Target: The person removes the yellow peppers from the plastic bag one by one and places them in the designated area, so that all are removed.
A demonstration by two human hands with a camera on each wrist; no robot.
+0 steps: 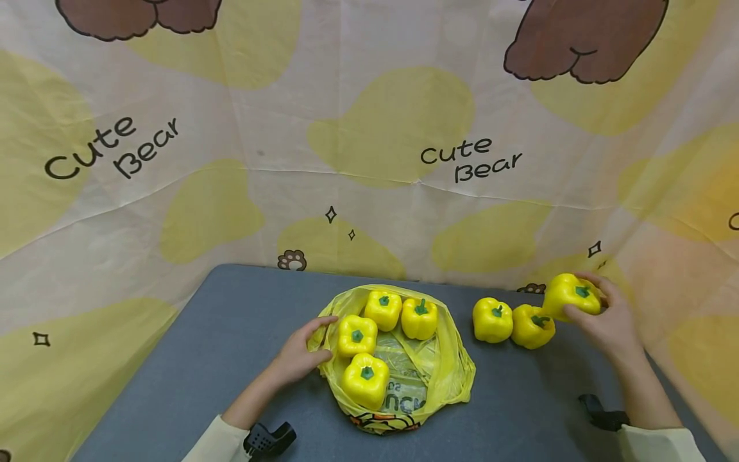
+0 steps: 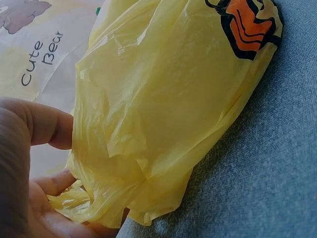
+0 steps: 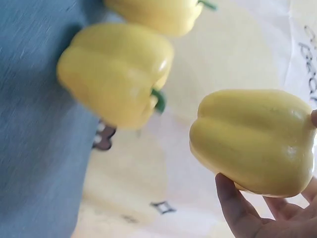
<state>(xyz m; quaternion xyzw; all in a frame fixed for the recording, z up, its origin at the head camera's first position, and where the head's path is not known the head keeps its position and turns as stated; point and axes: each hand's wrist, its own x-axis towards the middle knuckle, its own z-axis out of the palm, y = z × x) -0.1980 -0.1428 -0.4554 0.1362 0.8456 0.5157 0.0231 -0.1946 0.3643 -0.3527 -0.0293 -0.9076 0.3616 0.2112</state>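
In the head view my right hand (image 1: 612,317) grips a yellow bell pepper (image 1: 566,295) above the table's right side. The right wrist view shows this bell pepper (image 3: 252,141) held off the table between thumb and fingers. My left hand (image 1: 300,353) holds the left rim of an open yellow plastic bag (image 1: 456,378). Up close in the left wrist view, the bag's thin film (image 2: 133,124) hangs between the thumb and fingers. Several yellow bell peppers (image 1: 365,382) with green stems sit inside the bag, along its left and back. The bag's printed bottom shows in the middle.
Two more yellow bell peppers, one on the left (image 1: 492,319) and one on the right (image 1: 533,327), stand side by side on the grey table (image 1: 248,308), right of the bag. A printed cloth (image 1: 369,128) hangs behind the table. Each wrist wears a black device (image 1: 269,441).
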